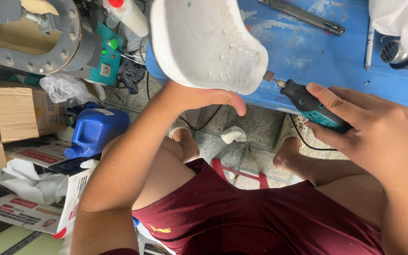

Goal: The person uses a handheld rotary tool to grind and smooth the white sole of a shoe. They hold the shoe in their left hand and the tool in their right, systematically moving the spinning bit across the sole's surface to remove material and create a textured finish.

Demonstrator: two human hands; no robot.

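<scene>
we see the left hand (199,97) wrapped under a white shoe sole (204,42), holding it up with the thumb showing along its lower edge; the other fingers are hidden behind the sole, so the grip is closed on it from below. the sole is tilted, its pale, dimpled face turned toward us, and it sits in the upper middle of the view, over the left edge of the blue table (327,52).

the right hand (378,137) is closed round a black and teal rotary tool (310,105), fingers curled over its body. the tool points left, and its small grinding bit (269,76) sits just at the sole's right corner; we cannot tell whether it truly touches.

a black cord (303,141) runs from the tool down past the foot. on the table lie a long dark tool (303,16) at the far side, a thin white pencil (369,45) and a metal nozzle (393,52) to the right.

below the hands are bare knees, dark red shorts (260,217) and sandalled feet on a stone floor, with a red stool (242,174) between them. to the left stand a blue jug (95,132), cardboard boxes (10,115) and a grey machine with a green panel (105,54).
</scene>
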